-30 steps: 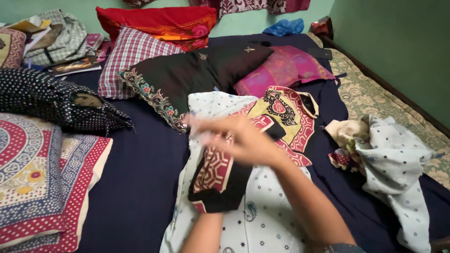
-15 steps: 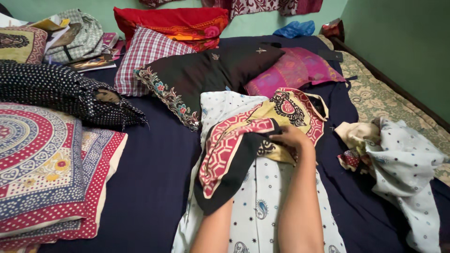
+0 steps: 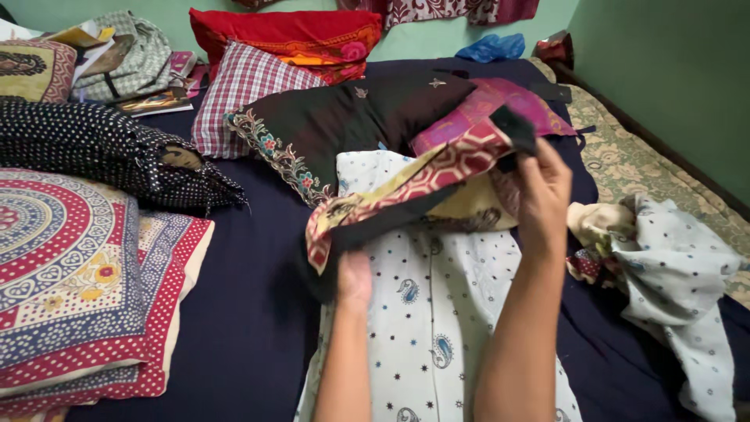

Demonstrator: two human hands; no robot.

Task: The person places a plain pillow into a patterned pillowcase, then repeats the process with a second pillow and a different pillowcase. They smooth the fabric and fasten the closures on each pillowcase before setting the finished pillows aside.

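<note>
Both my hands hold a black, red and yellow patterned garment (image 3: 406, 187) lifted off the bed. My right hand (image 3: 543, 195) grips its upper right corner, raised near the pink cloth. My left hand (image 3: 355, 281) holds its lower left end, partly hidden under the fabric. Beneath them a white garment with blue paisley print (image 3: 430, 320) lies spread flat on the dark blue bedsheet (image 3: 250, 312).
A black embroidered garment (image 3: 336, 125) and pink cloth (image 3: 508, 101) lie behind. A folded red and blue patterned spread (image 3: 70, 273) and black dotted cloth (image 3: 86, 148) sit left. A crumpled white spotted garment (image 3: 672, 266) lies right. Checked and red pillows (image 3: 258, 70) line the back wall.
The patterned garment has been lifted and stretched out between my hands; my right hand rose up and to the right, and my left hand came in under its lower end.
</note>
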